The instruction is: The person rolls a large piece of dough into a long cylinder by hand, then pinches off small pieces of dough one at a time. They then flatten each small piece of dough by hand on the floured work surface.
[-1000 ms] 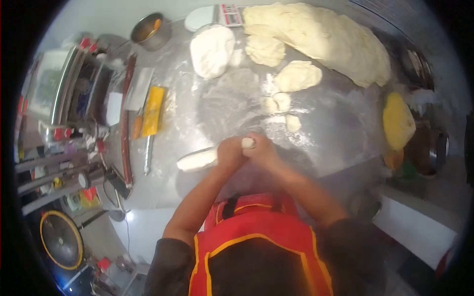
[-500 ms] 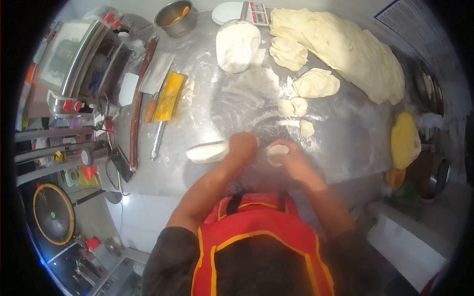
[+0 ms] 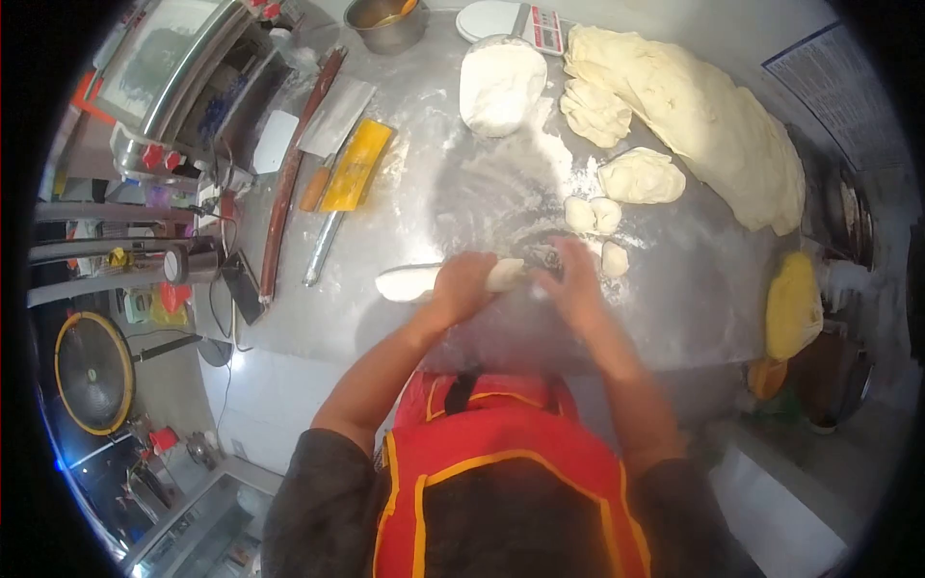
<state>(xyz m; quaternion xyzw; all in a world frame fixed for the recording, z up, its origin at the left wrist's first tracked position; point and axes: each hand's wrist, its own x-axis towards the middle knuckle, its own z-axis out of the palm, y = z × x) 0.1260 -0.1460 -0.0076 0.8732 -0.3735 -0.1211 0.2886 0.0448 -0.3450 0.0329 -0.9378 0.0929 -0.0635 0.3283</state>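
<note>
Left hand (image 3: 464, 286) round dough roll (image 3: 409, 282), near table edge (image 3: 289, 349)

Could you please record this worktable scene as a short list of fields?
Left hand: closed around the dough roll
Right hand: beside the roll's end, thumb and fingers apart
Dough roll: on the table, sticking out both sides of the left hand
Small dough pieces: three, beyond the right hand
Large dough slab: far right
Flour: heaped before the scale
Pot: far left, orange-handled utensil inside
</note>
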